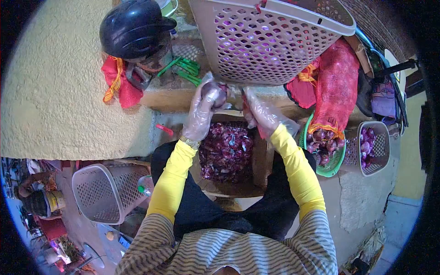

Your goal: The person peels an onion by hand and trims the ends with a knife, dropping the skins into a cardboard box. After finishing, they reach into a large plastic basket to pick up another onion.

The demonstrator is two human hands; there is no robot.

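My left hand point(200, 110), in a clear plastic glove, is closed around a red onion point(214, 95). To its right, my gloved right hand point(267, 114) grips what looks like a small red-handled knife point(246, 106), its blade partly hidden and blurred. A gap separates the knife from the onion. Below both hands, between my knees, stands a cardboard box point(260, 156) holding a heap of purple onion skins point(226, 153).
A large perforated crate point(261, 43) of onions stands ahead on the ledge. Right are a red mesh sack point(337, 85), a green basket point(331, 170) and a smaller crate point(382, 149). Left are a black helmet point(133, 30), green-handled tools point(185, 68) and a grey crate point(98, 195).
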